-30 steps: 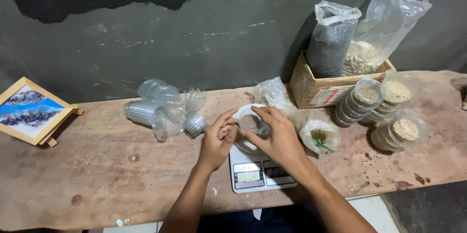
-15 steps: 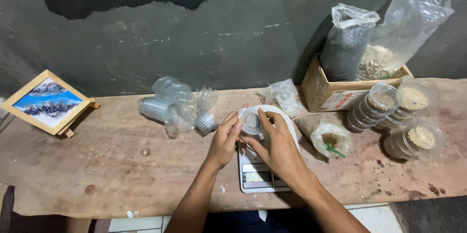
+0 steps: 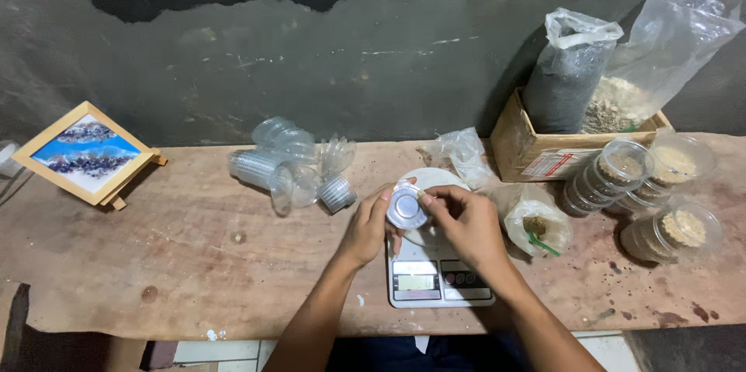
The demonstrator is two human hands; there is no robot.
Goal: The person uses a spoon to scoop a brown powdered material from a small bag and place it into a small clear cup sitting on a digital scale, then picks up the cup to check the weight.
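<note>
Both of my hands hold a small clear plastic cup [image 3: 406, 207] with a lid, just above a white kitchen scale [image 3: 437, 279]. My left hand [image 3: 365, 226] grips the cup's left side. My right hand [image 3: 466, 220] pinches its right edge with thumb and fingers. A white round plate [image 3: 437, 179] sits on the scale behind the cup, partly hidden by my hands.
A pile of empty clear cups [image 3: 291, 166] lies left of the scale. A cardboard box [image 3: 544, 156] with two filled bags stands at the back right, rows of filled lidded cups [image 3: 645, 185] beside it. A framed picture [image 3: 85, 153] leans at far left. A small plastic bag [image 3: 535, 224] lies right of the scale.
The view has shifted slightly. My hands have stayed over the scale, turning the small cup so its round face points up at the camera.
</note>
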